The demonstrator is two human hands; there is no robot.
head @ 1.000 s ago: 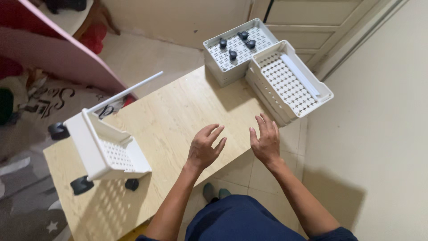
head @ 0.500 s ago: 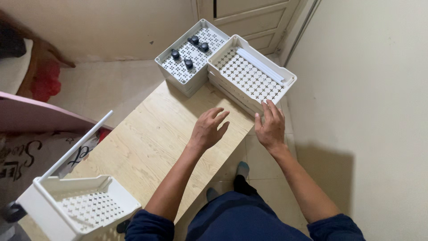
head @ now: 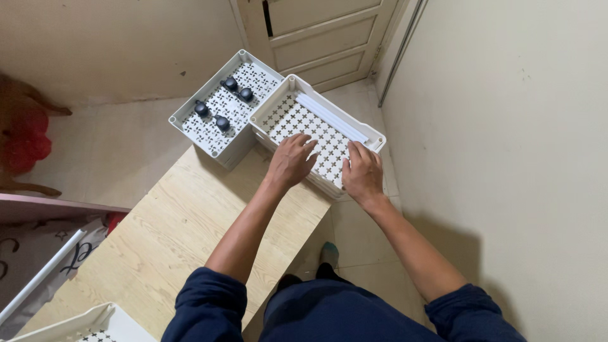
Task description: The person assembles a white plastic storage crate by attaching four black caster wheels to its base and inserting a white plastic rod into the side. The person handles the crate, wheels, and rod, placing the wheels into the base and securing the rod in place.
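A white perforated plastic tray point(head: 288, 88) sits at the far end of a light wooden table point(head: 171, 234), with a white rod point(head: 329, 117) lying inside it. My left hand point(head: 290, 159) rests over the tray's near rim, fingers spread. My right hand point(head: 362, 172) lies on the tray's near right corner, fingers together and flat. Neither hand has closed around anything. Beside it on the left stands a second white tray point(head: 190, 123) holding several black caster wheels point(head: 221, 122).
A third white tray point(head: 101, 323) shows at the bottom left edge, with a white pole point(head: 41, 278) next to it. A cream door point(head: 323, 31) and wall stand behind the table. A red object point(head: 25, 139) lies on the floor at left.
Both hands have reached forward from the bare tabletop onto the near rim of the tray with the rod. The view has swung toward the far end of the table.
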